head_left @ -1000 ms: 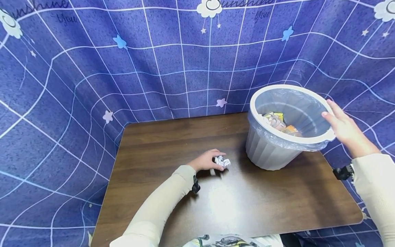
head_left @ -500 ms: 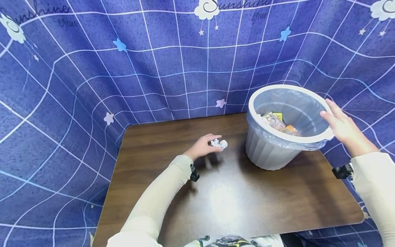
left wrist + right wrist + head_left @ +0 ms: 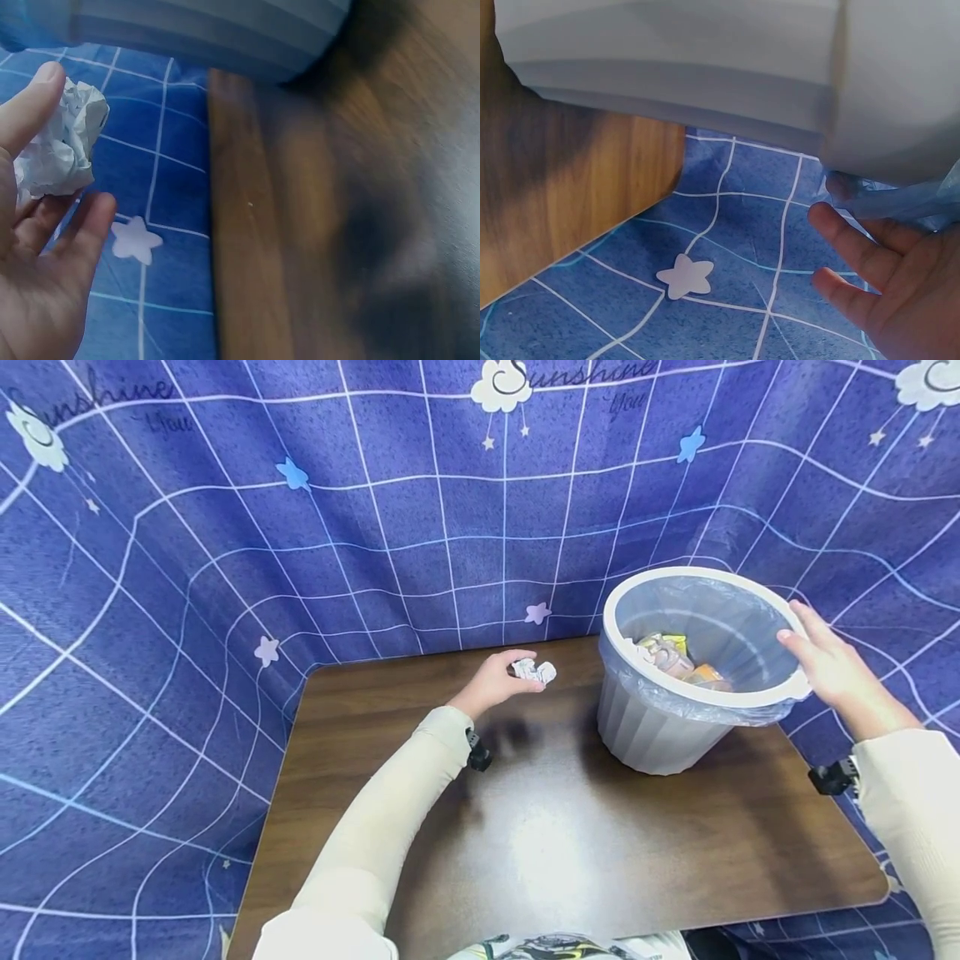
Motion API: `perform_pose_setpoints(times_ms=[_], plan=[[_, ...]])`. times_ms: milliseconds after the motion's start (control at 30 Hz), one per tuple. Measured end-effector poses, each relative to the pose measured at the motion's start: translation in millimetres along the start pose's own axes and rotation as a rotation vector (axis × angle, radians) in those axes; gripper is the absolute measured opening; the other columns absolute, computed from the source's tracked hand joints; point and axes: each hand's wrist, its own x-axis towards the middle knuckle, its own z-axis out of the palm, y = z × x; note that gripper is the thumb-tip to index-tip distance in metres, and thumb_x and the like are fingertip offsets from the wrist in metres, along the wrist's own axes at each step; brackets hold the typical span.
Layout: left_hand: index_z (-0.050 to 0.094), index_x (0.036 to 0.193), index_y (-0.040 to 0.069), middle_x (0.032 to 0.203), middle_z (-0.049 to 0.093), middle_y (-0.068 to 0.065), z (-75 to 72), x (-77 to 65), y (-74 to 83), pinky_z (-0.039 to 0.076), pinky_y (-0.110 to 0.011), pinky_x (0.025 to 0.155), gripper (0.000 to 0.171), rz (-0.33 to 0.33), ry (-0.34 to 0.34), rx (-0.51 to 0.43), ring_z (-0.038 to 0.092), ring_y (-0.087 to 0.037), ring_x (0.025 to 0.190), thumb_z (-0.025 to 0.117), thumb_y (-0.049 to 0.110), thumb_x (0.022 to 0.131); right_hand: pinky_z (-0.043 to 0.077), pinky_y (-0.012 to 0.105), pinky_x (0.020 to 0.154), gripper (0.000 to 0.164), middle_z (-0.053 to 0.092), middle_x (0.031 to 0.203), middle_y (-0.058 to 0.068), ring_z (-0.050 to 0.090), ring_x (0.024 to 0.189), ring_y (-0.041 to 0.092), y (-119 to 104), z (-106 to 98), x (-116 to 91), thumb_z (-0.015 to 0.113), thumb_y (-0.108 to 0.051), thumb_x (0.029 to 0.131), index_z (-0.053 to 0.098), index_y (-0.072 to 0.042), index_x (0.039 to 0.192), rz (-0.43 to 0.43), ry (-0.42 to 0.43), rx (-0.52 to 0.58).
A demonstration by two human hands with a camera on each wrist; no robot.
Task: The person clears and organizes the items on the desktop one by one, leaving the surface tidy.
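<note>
A crumpled ball of white paper [image 3: 536,672] is pinched between the thumb and fingers of my left hand [image 3: 493,685], raised above the back of the wooden table. In the left wrist view, the paper ball [image 3: 66,146] sits at the fingertips, and the lower fingers are apart from it. To the right stands a grey trash can [image 3: 651,727] with a white rim and a clear liner. My right hand [image 3: 843,672] holds its right rim, thumb over the inner side and fingers outside. The right wrist view shows some fingers [image 3: 862,255] loose below the liner edge.
Crumpled wrappers and other litter [image 3: 671,656] lie inside the trash can. The brown wooden table [image 3: 360,727] carries the can at its right back. A blue curtain [image 3: 405,510] with white lines hangs behind and around the table.
My left hand has lifted the paper ball off the table and moved it toward the back edge. My right hand stays on the trash can's rim.
</note>
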Motion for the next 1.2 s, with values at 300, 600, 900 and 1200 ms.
perform_pose_setpoints(times_ms=[300, 600, 900, 1200], plan=[[0.066, 0.136, 0.019, 0.134, 0.065, -0.004, -15.2, 16.0, 39.3, 0.047, -0.029, 0.100, 0.064, 0.005, 0.043, -0.050, 0.058, -0.018, 0.119, 0.087, 0.036, 0.079, 0.007, 0.071, 0.115, 0.065, 0.005, 0.163, 0.028, 0.009, 0.142, 0.064, 1, 0, 0, 0.029, -0.038, 0.108, 0.004, -0.011, 0.162, 0.008, -0.001, -0.004], [0.066, 0.136, 0.019, 0.124, 0.069, -0.001, -31.5, 35.5, 82.6, 0.049, -0.027, 0.091, 0.059, 0.034, 0.074, -0.141, 0.060, -0.012, 0.106, 0.084, 0.038, 0.083, 0.004, 0.068, 0.117, 0.065, 0.003, 0.164, 0.026, 0.005, 0.144, 0.060, 1, 1, 0, 0.029, -0.038, 0.108, 0.004, -0.011, 0.162, -0.003, 0.006, 0.000], [0.065, 0.136, 0.019, 0.102, 0.071, 0.002, -33.7, 48.0, 134.0, 0.050, -0.023, 0.073, 0.057, 0.065, 0.035, -0.221, 0.061, -0.012, 0.086, 0.083, 0.034, 0.084, 0.006, 0.071, 0.115, 0.065, 0.003, 0.164, 0.025, 0.007, 0.143, 0.061, 0, 0, -1, 0.028, -0.039, 0.108, 0.004, -0.012, 0.162, 0.019, 0.003, -0.008], [0.062, 0.140, 0.022, 0.109, 0.068, 0.003, -20.0, 52.9, 181.7, 0.051, -0.020, 0.075, 0.061, 0.076, -0.011, -0.185, 0.058, -0.011, 0.089, 0.081, 0.039, 0.085, 0.007, 0.072, 0.114, 0.066, 0.003, 0.164, 0.026, 0.008, 0.142, 0.063, -2, 0, -1, 0.029, -0.041, 0.108, 0.003, -0.014, 0.163, 0.031, 0.001, -0.014]])
